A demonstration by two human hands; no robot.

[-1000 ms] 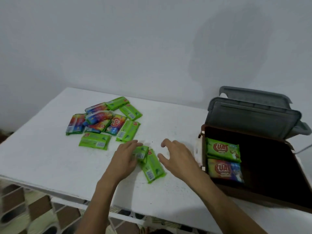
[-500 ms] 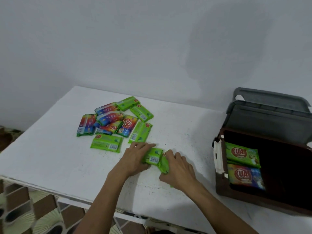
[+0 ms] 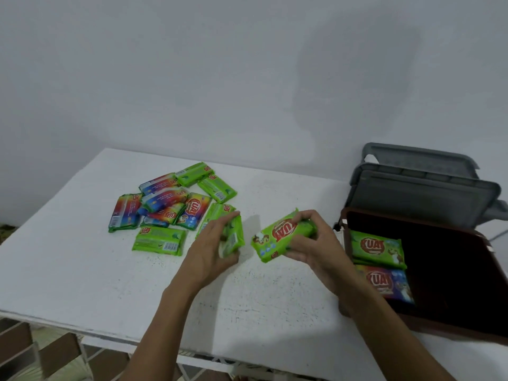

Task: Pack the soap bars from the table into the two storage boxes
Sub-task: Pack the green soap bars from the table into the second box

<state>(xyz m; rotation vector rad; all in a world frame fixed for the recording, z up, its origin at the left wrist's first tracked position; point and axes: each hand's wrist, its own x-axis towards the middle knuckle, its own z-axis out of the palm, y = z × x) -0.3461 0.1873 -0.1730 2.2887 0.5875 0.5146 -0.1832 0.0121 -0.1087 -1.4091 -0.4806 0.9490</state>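
My left hand (image 3: 211, 248) grips a green soap bar (image 3: 233, 237) held on edge above the white table (image 3: 68, 257). My right hand (image 3: 310, 246) holds a second green soap bar (image 3: 277, 236), label up, lifted just left of the brown storage box (image 3: 453, 331). That box stands open at the right and holds a green bar (image 3: 378, 247) and a multicoloured bar (image 3: 384, 283) along its left side. A heap of several green and rainbow bars (image 3: 167, 204) lies on the table's far left part.
Two grey lids (image 3: 423, 193) stand raised behind the brown box, against the white wall. The table's near edge (image 3: 82, 329) runs below my forearms, with a tiled floor beneath. Bare tabletop lies between the heap and the box.
Both hands closed on the two green bars that lay on the table and lifted them. The right one's bar has turned label up and shifted towards the box.
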